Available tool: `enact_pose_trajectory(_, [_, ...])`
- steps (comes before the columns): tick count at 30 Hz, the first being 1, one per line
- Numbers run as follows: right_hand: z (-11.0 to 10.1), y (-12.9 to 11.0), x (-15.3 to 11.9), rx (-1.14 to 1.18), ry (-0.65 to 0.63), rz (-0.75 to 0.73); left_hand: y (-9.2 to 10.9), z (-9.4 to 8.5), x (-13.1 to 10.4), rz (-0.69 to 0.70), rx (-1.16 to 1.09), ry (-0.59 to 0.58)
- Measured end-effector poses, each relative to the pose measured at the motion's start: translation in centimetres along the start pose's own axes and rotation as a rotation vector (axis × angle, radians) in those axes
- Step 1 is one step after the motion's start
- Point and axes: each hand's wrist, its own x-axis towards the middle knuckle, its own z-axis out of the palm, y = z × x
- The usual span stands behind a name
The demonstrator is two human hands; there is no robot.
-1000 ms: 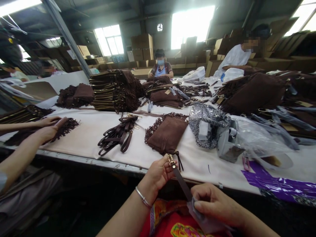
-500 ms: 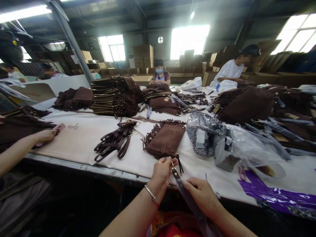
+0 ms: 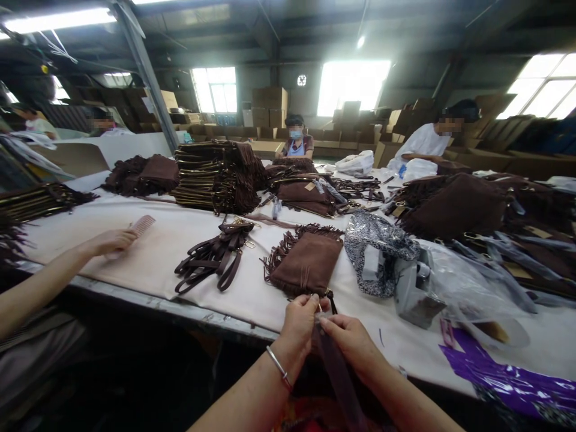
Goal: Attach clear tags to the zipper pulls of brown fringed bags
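A brown fringed pouch [image 3: 308, 261] lies on the cloth-covered table in front of me, its zip corner with a dark tassel pointing my way. At that corner my left hand [image 3: 297, 327] pinches a small metal clasp, mostly covered by the fingers. My right hand [image 3: 353, 342] grips the brown strap [image 3: 337, 378] close to its clasp end; the rest hangs down toward my lap. The strap seems to wear a thin clear wrap. Left of the pouch rests a bundle of brown wrist straps [image 3: 211, 258] with gold clips.
A co-worker's hand [image 3: 114, 242] at left holds a pink comb [image 3: 144, 225]. Stacked brown pouches [image 3: 216, 180] stand behind. On the right are a patterned plastic-wrapped bundle [image 3: 378, 258], a grey dispenser-like object [image 3: 416, 297], clear bags and purple plastic [image 3: 504, 366].
My right hand has moved up the strap, now close beside my left hand, and the clasp is more covered. The co-worker's hand with the comb has moved right. The view has shifted slightly.
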Motion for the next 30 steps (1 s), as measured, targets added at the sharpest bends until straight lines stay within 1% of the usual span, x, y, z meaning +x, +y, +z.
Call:
enact_pose_trajectory(3, [-0.1, 0.0, 0.0, 0.106, 0.028, -0.001, 0.5, -0.5, -1.0, -0.067, 0.026, -0.048])
enact_pose_trajectory(6, [-0.1, 0.1, 0.3, 0.213, 0.027, 0.029, 0.8, -1.4, -2.9, -0.146, 0.005, -0.127])
enact_pose_trajectory(9, [0.2, 0.5, 0.8, 0.205, 0.03, 0.005, 0.6, -2.3, -4.7, -0.224, 0.032, -0.194])
enact_pose_trajectory(12, [0.7, 0.9, 1.7, 0.135, 0.054, -0.049, 0.3, -2.7, -5.4, -0.265, 0.124, -0.151])
enact_pose_trajectory(14, [0.9, 0.8, 2.3, 0.077, 0.072, -0.086, 0.2, -2.8, -5.2, -0.264, 0.182, -0.109])
enact_pose_trajectory(16, [0.8, 0.6, 2.7, -0.033, 0.08, -0.143, 0.3, -2.9, -4.7, -0.256, 0.203, -0.097])
enact_pose_trajectory(18, [0.3, 0.1, 2.8, -0.197, 0.102, -0.231, 0.8, -3.0, -4.2, -0.232, 0.169, -0.112])
enact_pose_trajectory(19, [-0.1, -0.1, 2.7, -0.288, 0.118, -0.302, 1.1, -3.1, -4.0, -0.221, 0.145, -0.121])
enact_pose_trajectory(21, [-0.8, -0.5, 2.4, -0.452, 0.138, -0.514, 2.0, -3.3, -3.7, -0.231, 0.128, -0.133])
enact_pose_trajectory(23, [-1.3, -0.7, 2.1, -0.606, 0.096, -0.747, 2.8, -3.5, -3.7, -0.276, 0.17, -0.16])
enact_pose_trajectory(25, [-1.4, -0.7, 2.0, -0.773, 0.009, -0.917, 3.4, -3.8, -4.0, -0.323, 0.24, -0.219])
enact_pose_trajectory(27, [-1.3, -0.8, 1.9, -0.93, -0.052, -1.017, 3.6, -4.1, -4.4, -0.35, 0.311, -0.278])
enact_pose_trajectory(30, [-1.2, -0.9, 1.6, -1.057, -0.093, -1.078, 3.1, -4.8, -5.1, -0.32, 0.4, -0.303])
